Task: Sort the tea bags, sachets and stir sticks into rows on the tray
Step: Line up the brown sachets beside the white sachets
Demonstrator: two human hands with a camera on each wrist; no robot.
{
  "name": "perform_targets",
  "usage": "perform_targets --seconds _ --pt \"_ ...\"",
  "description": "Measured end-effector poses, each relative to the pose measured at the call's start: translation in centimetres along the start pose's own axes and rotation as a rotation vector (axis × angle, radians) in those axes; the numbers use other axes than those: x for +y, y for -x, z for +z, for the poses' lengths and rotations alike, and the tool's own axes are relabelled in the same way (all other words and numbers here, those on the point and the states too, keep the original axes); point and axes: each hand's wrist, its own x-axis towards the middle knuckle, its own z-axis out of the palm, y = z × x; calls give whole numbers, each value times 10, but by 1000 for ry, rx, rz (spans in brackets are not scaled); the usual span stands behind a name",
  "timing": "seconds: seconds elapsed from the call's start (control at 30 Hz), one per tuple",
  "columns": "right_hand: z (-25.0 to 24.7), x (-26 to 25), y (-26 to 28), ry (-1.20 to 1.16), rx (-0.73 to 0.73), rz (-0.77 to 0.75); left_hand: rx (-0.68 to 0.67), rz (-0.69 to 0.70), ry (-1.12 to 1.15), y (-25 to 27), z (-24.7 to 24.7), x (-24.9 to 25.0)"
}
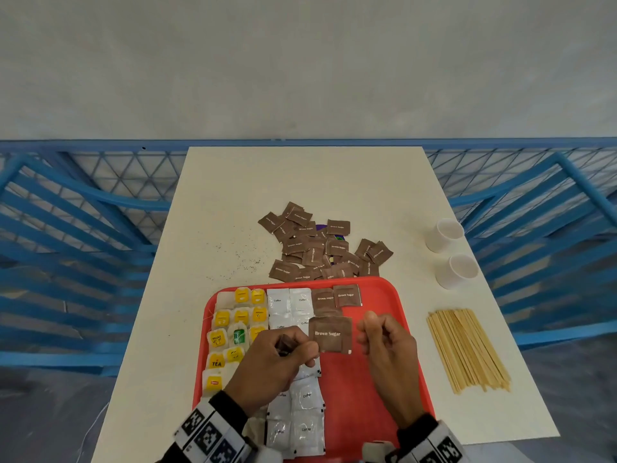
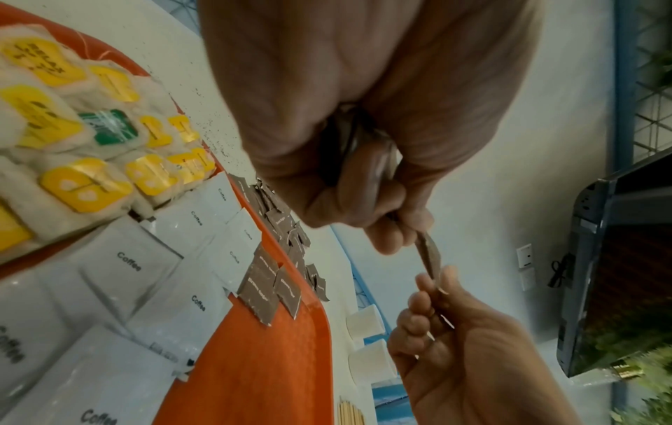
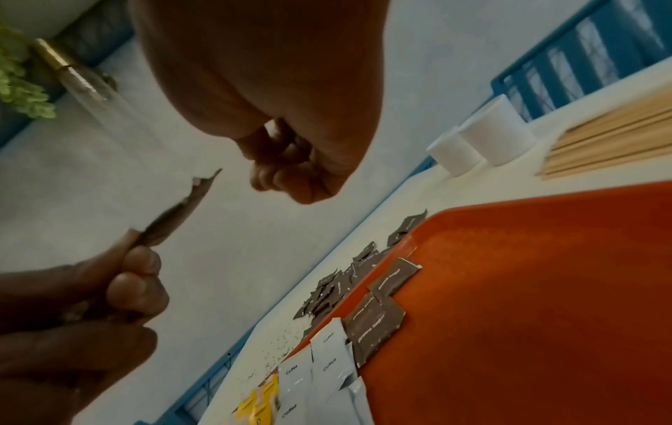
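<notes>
Pinching a brown sachet [image 1: 330,334] in my left hand [image 1: 277,362] at mid-frame over the tray [image 1: 384,379], I keep my right hand [image 1: 387,349] curled beside it (whether it touches, I cannot tell). More sachets [image 1: 320,245] lie piled above; sticks [image 1: 467,349] at right.

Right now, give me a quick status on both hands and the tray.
Left hand pinches a brown sugar sachet above the red plastic tray. Right hand curled beside it, not gripping. Wooden stir sticks unsorted on the table.
</notes>
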Motion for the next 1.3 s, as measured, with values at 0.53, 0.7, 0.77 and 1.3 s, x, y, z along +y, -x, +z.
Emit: perform_targets --seconds 0.53,0.7,0.77,1.3 --pt "-28 77 -86 371 -208 379 34 -7 -682 -44 16 -49" --pt "-22 101 -104 538 -166 385 -81 32 -937 -82 27 -57" --pt "-21 108 -105 585 -143 392 -153 18 -1037 -90 31 -66" --pt "-5 104 -96 617 -118 338 -186 -54 -1176 -105 38 -79"
